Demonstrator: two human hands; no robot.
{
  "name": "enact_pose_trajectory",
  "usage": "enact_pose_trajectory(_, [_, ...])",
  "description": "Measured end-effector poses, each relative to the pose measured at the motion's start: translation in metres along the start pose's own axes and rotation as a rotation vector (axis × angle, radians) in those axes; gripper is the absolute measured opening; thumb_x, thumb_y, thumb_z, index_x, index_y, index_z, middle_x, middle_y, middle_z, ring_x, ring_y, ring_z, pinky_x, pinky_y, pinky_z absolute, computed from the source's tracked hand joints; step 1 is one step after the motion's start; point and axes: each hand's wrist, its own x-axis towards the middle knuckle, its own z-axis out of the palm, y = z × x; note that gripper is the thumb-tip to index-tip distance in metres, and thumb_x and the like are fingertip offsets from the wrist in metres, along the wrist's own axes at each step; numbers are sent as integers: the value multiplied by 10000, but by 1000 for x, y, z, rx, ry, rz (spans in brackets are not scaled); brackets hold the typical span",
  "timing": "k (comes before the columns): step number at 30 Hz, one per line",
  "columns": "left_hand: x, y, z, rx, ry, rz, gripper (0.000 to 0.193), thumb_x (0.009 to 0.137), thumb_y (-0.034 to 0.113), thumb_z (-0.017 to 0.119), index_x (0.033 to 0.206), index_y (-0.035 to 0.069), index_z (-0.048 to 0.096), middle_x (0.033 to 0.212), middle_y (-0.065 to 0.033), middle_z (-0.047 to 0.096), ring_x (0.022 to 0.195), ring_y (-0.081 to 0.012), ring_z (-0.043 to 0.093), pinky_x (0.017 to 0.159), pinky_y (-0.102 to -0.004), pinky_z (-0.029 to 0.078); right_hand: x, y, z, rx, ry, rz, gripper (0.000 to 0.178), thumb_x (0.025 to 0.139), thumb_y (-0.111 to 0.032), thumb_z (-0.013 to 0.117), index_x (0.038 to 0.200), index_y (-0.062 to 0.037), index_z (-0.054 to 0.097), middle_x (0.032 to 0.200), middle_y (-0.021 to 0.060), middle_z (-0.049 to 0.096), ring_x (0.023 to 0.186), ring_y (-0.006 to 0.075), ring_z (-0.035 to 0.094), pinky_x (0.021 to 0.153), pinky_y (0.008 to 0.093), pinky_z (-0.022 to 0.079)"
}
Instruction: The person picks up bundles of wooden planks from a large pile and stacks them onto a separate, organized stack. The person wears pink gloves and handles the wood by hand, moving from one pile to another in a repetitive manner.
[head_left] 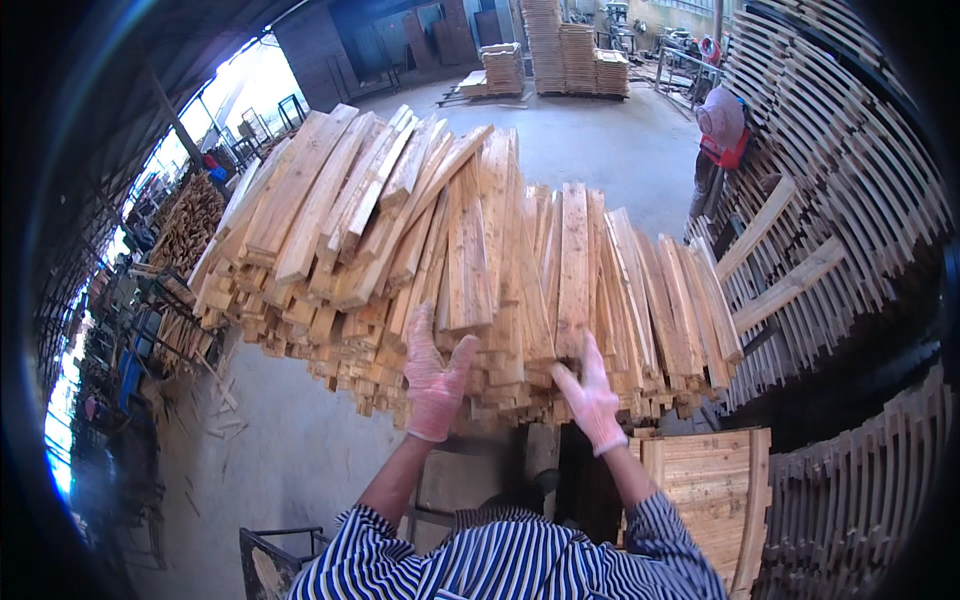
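A large heap of pale wooden strips (575, 260) lies in front of me, their near ends pointing at my body. My left hand (436, 380), in a thin pinkish-white glove, is raised before the strip ends, fingers stretched upward and thumb apart. Close to it is the end of a wide board (468, 270) lying on top. In a matching glove, my right hand (592, 400) reaches to the near end of another strip, its fingers and thumb also spread. Neither hand holds anything; whether the fingertips touch the wood I cannot tell.
A joined wood panel (705, 490) stands beside me at lower right. Tall stacks of curved slats (840, 170) line the right side, where a person in a pink hat (722, 120) works. Further stacks (565, 60) stand at the back. A dark metal frame (285, 550) sits at lower left.
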Motion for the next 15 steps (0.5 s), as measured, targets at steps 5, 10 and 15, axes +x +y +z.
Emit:
enact_pose_trajectory(5, [36,9,-2,716,-103,-66,880,904,585,655,1478,-46,441,1459,-260,520,1410,-372,451,1164,-477,353,129,-80,39,101,-240,125,1208,838,-700,630,1616,21,53,1666,274,163,1549,396,174,1270,464,162])
enact_pose_trajectory(10, [34,21,71,956,-236,-47,894,921,649,550,1492,-30,440,1456,-248,529,1414,-379,438,1182,-601,232,205,-98,55,230,-398,456,1312,779,-717,712,1630,-56,-36,1663,276,159,1548,403,170,1271,483,181])
enact_pose_trajectory(15, [31,27,95,924,-286,111,790,904,575,637,1431,-1,511,1399,-253,570,1374,-405,472,1181,-554,290,219,-80,51,683,-669,540,1194,773,-494,856,1611,-41,137,1469,276,484,1314,390,526,1122,504,429])
